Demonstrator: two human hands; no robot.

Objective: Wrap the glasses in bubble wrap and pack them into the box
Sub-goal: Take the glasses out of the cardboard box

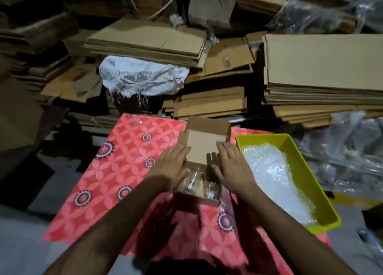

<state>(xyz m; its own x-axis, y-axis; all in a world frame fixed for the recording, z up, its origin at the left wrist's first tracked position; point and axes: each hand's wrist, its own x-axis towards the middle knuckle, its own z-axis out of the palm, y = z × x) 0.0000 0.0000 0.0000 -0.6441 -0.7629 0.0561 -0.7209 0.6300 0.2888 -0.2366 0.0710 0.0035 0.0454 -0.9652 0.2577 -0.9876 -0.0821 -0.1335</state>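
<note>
A small brown cardboard box (204,148) stands on a red patterned cloth (128,167), its lid flap partly lowered over the top. Wrapped glasses (194,183) show through the near opening, two bundles side by side. My left hand (172,165) lies flat against the box's left side with fingers straight, reaching onto the flap. My right hand (232,167) presses the right side the same way, fingers spread. Neither hand curls round anything.
A yellow tray (302,156) holding bubble wrap (275,179) sits just right of the box. Stacks of flattened cardboard (319,71) rise behind. A white woven sack (141,75) lies at the back left, clear plastic bags (352,150) at the far right.
</note>
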